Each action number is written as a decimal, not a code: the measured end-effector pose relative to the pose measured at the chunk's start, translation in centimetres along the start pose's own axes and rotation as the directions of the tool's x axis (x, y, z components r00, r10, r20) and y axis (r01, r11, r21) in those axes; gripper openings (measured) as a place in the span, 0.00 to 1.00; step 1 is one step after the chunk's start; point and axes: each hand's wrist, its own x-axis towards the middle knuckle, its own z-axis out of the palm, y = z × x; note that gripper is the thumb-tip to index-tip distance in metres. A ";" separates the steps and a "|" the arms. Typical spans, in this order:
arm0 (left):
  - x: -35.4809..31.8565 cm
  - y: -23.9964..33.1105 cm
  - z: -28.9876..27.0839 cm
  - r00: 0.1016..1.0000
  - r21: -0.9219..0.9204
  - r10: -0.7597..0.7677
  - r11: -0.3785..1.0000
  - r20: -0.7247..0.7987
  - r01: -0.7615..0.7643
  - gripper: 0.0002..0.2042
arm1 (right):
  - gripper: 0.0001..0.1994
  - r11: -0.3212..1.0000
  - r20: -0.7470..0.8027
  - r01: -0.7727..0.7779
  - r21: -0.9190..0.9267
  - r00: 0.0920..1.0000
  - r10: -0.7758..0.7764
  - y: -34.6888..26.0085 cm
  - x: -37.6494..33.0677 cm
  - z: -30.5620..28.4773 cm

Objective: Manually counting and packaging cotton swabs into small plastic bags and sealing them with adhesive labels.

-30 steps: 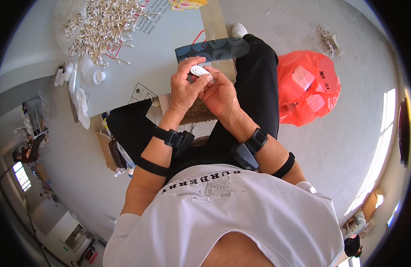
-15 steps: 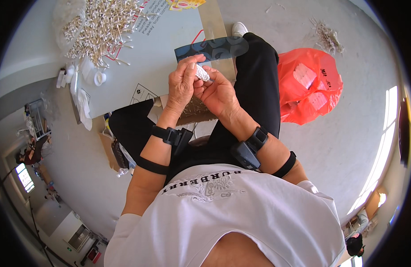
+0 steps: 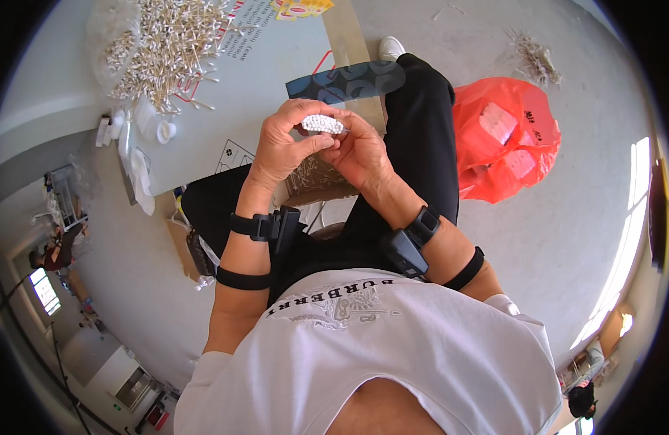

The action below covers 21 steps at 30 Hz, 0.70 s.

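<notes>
Pinched between both my hands sits a small white bundle of cotton-tipped swabs (image 3: 322, 124), its tips facing up. My left hand (image 3: 285, 142) curls around it from nine o'clock, thumb pressed against the near side and fingers wrapped over the far side. My right hand (image 3: 362, 151) closes in from three o'clock, fingertips touching the bundle's end. Just below my hands, at six o'clock, an open brown cardboard box (image 3: 316, 181) of loose swabs rests on my lap. Beyond the bundle, at twelve o'clock, a dark blue flat plastic strip (image 3: 345, 80) lies at the edge of the pale grey table (image 3: 226, 109). Farther off, at ten o'clock, a big heap of loose white swabs (image 3: 164, 47) spreads over the table. At two o'clock, a red plastic bag (image 3: 505, 138) sits on the floor.
</notes>
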 end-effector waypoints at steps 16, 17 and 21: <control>-0.4 -0.1 0.3 0.990 0.109 0.111 0.989 -0.085 -0.101 0.15 | 0.05 0.998 -0.041 0.012 -0.066 0.999 -0.015 -0.7 -0.5 1.0; -0.4 -0.2 0.3 0.991 0.111 0.110 0.989 -0.083 -0.100 0.14 | 0.05 0.998 -0.035 0.011 -0.061 0.999 -0.013 -0.7 -0.5 1.0; -0.4 -0.5 0.4 0.991 0.087 0.105 0.991 -0.086 -0.097 0.14 | 0.06 0.998 -0.031 0.015 -0.066 0.999 -0.017 -0.7 -0.5 0.9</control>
